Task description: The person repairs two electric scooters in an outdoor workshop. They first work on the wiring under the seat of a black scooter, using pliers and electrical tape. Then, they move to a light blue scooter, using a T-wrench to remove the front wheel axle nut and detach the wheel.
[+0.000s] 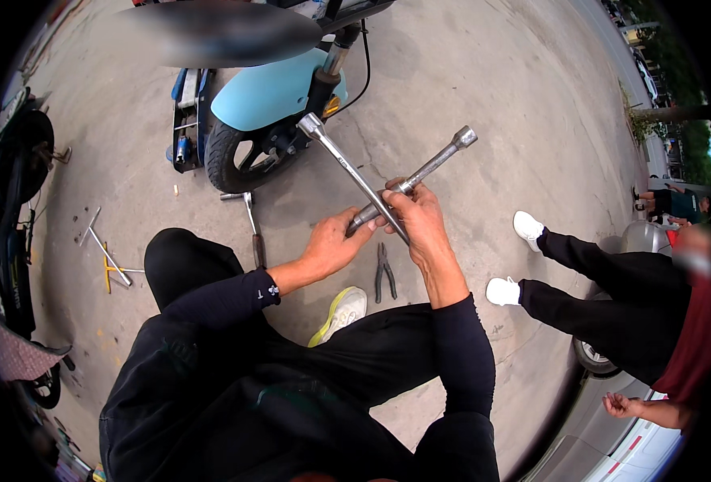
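Note:
Two metal socket wrench bars cross in front of me; I cannot tell whether they are joined. The shiny bar (346, 165) runs up to the left and ends in a socket. The duller bar (436, 163) rises to the right, with a socket at its top. My left hand (333, 245) is closed on the lower end of the duller bar. At the crossing, my right hand (420, 221) grips the bars between thumb and fingers. Below the hands, dark-handled pliers (384, 275) lie on the concrete. A ratchet wrench (253, 221) lies by the front wheel.
A scooter with a light blue front fender (267, 92) and black tyre (228, 161) stands ahead; a blue jack-like tool (188, 112) is beside it. T-handled wrenches (108, 249) lie left. On the right stands a person in black trousers (612, 317), near a silver car (564, 426).

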Tool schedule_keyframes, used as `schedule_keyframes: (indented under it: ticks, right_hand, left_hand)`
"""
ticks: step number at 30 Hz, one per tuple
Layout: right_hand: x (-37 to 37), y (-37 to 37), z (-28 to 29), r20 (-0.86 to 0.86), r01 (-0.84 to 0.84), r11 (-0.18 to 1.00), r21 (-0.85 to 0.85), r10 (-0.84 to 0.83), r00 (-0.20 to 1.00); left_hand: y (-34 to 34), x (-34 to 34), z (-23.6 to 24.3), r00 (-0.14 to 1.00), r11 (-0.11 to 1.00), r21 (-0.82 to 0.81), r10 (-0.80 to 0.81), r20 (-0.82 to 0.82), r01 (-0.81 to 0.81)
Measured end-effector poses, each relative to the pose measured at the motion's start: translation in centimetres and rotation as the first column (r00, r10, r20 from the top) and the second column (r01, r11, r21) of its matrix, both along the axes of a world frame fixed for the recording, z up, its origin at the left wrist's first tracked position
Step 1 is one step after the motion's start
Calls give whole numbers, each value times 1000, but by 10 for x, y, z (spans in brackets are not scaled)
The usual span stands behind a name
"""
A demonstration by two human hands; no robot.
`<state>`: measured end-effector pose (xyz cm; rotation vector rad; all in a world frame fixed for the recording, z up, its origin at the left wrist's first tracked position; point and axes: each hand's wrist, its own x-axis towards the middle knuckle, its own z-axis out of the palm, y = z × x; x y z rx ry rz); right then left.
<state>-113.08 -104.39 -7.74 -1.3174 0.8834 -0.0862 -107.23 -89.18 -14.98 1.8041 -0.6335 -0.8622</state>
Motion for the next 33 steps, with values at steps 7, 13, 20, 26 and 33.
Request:
schedule_keyframes:
  ticks: [7,13,20,26,33]
  right_hand:
    - [2,-2,0,5,-1,1000,23,1,1000]
    - [1,-6,-6,3,-4,1000,10,4,1000]
    - [5,-2,-5,-192,-102,947,-305,44,980]
    - [5,-28,-57,-414,-359,786,-503,146,898]
    - [-12,-46,-57,-514,-682,662,-310,487,706]
  left_hand:
    - [-1,2,0,999,1000,2,-25,-40,25]
    - [-5,2,-4,998,1000,-23,-21,-59,19]
    - [-5,-1,2,998,998,13,-67,-13,68]
    - [0,-6,2,931,930,20,-366,-8,366]
    - [4,6,34,633,931,-106,-151,760,350]
